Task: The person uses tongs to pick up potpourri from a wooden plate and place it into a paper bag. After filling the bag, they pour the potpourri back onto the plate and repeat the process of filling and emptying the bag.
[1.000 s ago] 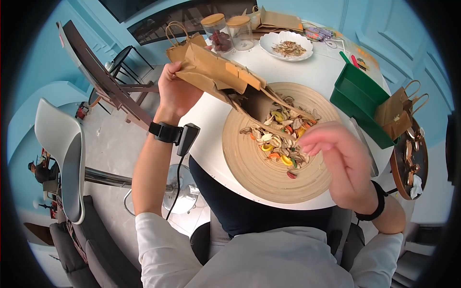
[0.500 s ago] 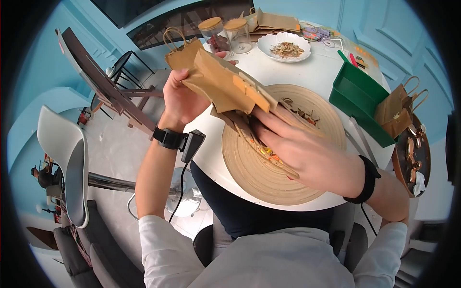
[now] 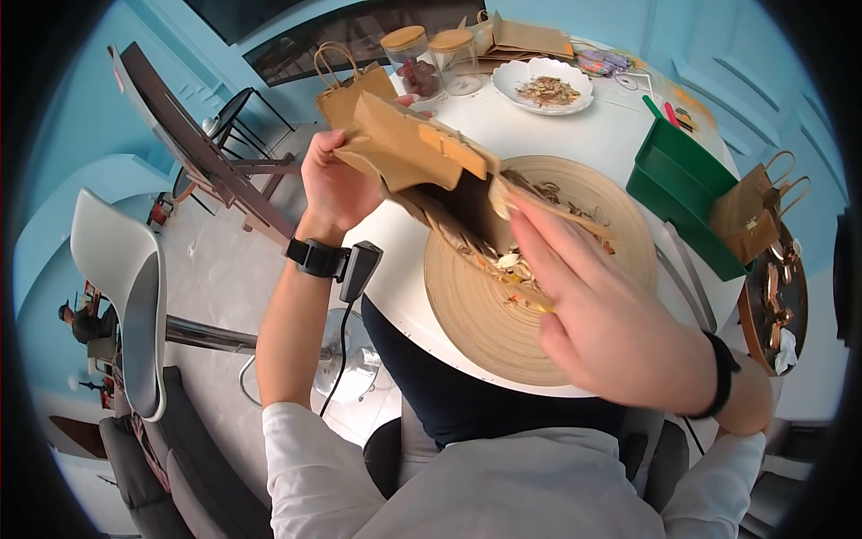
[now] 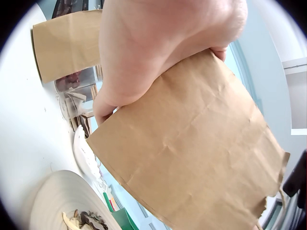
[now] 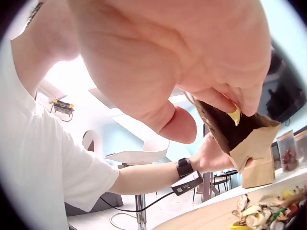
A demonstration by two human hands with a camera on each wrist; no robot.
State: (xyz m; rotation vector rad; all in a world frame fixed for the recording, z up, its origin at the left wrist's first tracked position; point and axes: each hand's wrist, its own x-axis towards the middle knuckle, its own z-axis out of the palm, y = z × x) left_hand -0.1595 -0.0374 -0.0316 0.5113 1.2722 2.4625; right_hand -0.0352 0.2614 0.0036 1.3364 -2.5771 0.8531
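My left hand (image 3: 337, 184) grips a brown paper bag (image 3: 404, 148) by its closed end, thumb on one side and fingers on the other. The bag tilts with its mouth facing down over a round wooden plate (image 3: 485, 350). Colourful dried pieces like potpourri (image 5: 261, 213) lie heaped there, partly hidden by my right hand in the head view. The right hand (image 3: 602, 314) has its fingers extended to the bag's mouth, thumb apart from them. At those fingertips a small yellow piece (image 5: 234, 116) shows in the right wrist view, against the dark inside of the bag.
Behind stand another paper bag (image 3: 355, 97), two lidded jars (image 3: 413, 67) and a white scalloped bowl (image 3: 575, 101) of dried bits. At right are a green bin (image 3: 678, 171), a small handled bag (image 3: 750, 211) and metal tongs (image 3: 691, 278). A white stool (image 3: 112, 238) stands left.
The right hand came from beside the heap to the bag's mouth, reached partly inside, and has drawn back a little to the mouth. The left hand keeps hold of the tilted bag.
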